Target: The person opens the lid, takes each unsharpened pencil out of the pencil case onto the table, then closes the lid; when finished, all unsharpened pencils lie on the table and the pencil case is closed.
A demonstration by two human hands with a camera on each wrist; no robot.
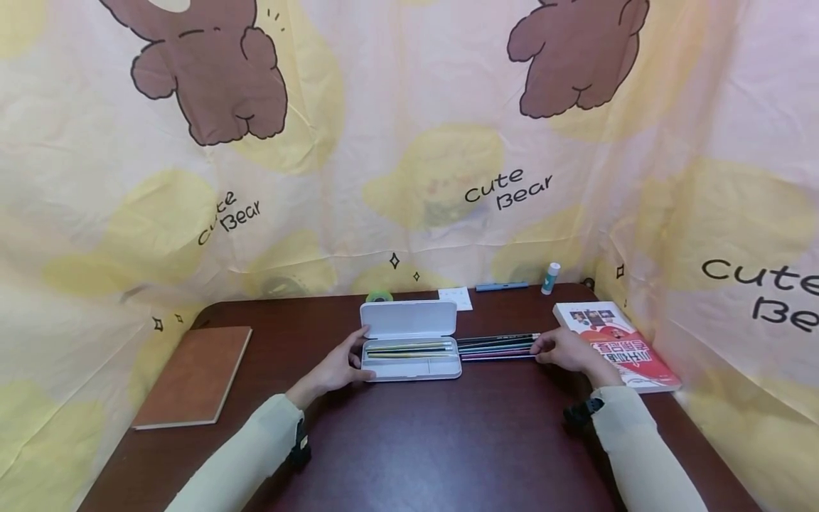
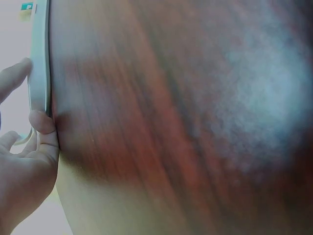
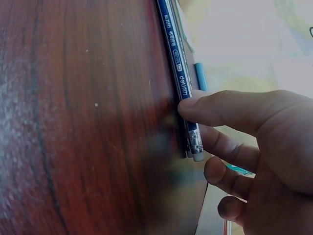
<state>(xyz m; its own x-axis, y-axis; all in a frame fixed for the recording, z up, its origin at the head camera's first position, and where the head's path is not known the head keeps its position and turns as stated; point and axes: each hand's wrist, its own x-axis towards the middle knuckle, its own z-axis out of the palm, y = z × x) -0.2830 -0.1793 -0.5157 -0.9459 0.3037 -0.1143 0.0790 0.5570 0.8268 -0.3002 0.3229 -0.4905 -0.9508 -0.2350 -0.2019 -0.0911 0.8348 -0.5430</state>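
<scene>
A white pencil case (image 1: 409, 320) lies with its lid raised, several pencils (image 1: 409, 349) lengthwise in its tray. At its left end, my left hand (image 1: 334, 367) grips the case, thumb at the front corner and fingers farther back. In the left wrist view, thumb and fingers hold the edge of the case (image 2: 40, 58). Beside the right end of the case, several dark and coloured pencils (image 1: 493, 346) lie side by side. My right hand (image 1: 564, 348) pinches a blue pencil (image 3: 176, 54) near its eraser, as the right wrist view shows; whether it holds others too is unclear.
A red and white book (image 1: 630, 341) lies right, by my right forearm. Far left is a brown notebook (image 1: 195, 377). Along the back edge are a green tape roll (image 1: 379, 296), white paper (image 1: 457, 299), a blue pen (image 1: 502, 286) and a glue stick (image 1: 550, 279). Printed curtain surrounds the table.
</scene>
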